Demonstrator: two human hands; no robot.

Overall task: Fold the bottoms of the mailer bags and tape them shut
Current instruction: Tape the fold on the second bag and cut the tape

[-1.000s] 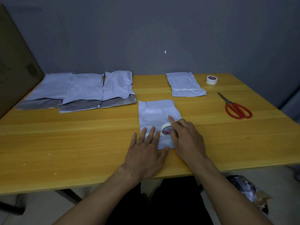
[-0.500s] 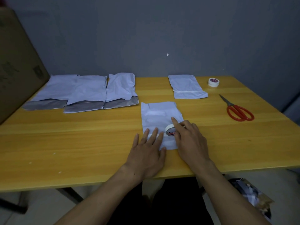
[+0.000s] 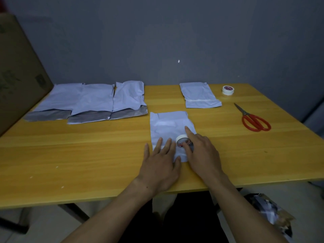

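A pale mailer bag (image 3: 168, 127) lies flat in the middle of the yellow table (image 3: 87, 155). My left hand (image 3: 161, 165) presses flat on its near left corner, fingers spread. My right hand (image 3: 201, 155) holds a white tape roll (image 3: 182, 141) upright on the bag's near right part, index finger stretched over the roll. Three bags (image 3: 98, 100) with grey open flaps lie side by side at the far left. A bag (image 3: 199, 95) with a taped fold lies at the far right.
Red-handled scissors (image 3: 252, 118) lie at the right of the table. A second tape roll (image 3: 228, 89) sits at the far right corner. A cardboard box (image 3: 19, 81) stands at the left edge. A bin with scraps (image 3: 270, 211) is on the floor, lower right.
Both hands and the tape roll stay almost where they were on the bag; only the camera view shifts slightly.
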